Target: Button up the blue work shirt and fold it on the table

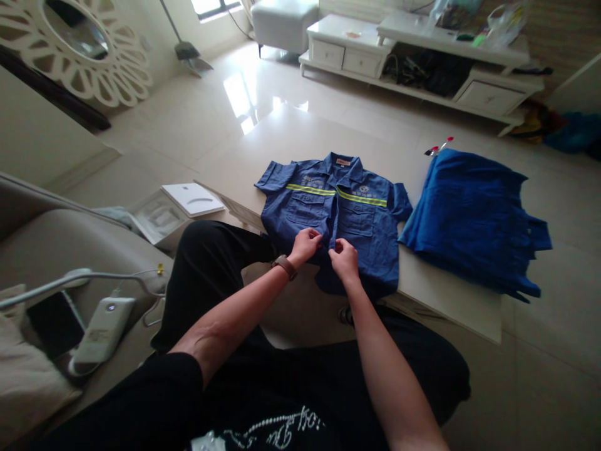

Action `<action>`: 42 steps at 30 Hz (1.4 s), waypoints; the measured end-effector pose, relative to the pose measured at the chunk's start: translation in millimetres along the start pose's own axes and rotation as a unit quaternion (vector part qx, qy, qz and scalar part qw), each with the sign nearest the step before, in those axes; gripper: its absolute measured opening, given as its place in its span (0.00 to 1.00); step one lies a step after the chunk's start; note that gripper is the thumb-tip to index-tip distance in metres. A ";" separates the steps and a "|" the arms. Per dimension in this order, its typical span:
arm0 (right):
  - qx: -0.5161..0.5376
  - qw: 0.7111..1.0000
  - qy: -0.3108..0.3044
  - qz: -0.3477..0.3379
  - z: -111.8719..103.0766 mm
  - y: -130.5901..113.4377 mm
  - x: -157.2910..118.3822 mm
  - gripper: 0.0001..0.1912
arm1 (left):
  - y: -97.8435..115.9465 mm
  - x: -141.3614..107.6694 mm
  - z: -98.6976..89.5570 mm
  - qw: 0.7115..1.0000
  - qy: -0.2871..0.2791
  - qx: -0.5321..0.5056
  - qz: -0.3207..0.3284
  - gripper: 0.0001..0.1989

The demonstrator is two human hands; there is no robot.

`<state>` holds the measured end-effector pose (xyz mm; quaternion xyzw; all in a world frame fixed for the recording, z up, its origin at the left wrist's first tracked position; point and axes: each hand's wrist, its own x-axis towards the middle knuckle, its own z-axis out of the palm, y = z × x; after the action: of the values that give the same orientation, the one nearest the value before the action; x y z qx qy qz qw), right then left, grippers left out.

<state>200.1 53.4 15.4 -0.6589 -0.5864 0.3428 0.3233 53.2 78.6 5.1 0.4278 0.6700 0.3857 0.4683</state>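
Note:
A blue short-sleeved work shirt [364,219] with a yellow reflective stripe lies front up on the white table [451,313], its collar away from me. Its lower front hangs over the near edge. My left hand [306,245] pinches the left front edge near the hem. The opposite front edge, along the button placket, is between the fingers of my right hand [344,258]. Both hands are close together, with a small gap between the two edges. A watch [285,267] is on my left wrist.
A stack of folded blue garments [469,219] lies on the table at the right, with red-tipped pens [439,148] behind it. Left of the table is an open white box [162,216]. A power bank [104,332] and a phone [56,322] rest on the sofa.

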 end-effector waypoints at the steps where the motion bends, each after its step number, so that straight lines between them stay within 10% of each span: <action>1: 0.004 1.000 0.000 -0.003 0.3 0.2 0.1 0.13 | -1.6 1.1 0.5 0.998 -0.017 -0.057 -0.023 0.09; 5: 0.010 1.000 -0.003 -0.016 2.0 1.8 0.1 0.14 | -10.6 -1.8 0.1 0.986 -0.058 -0.156 -0.024 0.14; 15: 0.012 0.999 -0.017 -0.036 2.2 3.8 -1.1 0.16 | -10.7 -19.2 -3.2 0.993 -0.035 0.006 0.114 0.02; 42: 0.125 0.991 -0.056 0.003 1.1 -1.5 -2.3 0.09 | -14.5 -24.3 -9.3 0.993 -0.041 -0.037 0.103 0.14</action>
<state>198.2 51.3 16.3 -0.5948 -0.5545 0.4504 0.3686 46.0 49.9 1.5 0.4924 0.5878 0.4383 0.4689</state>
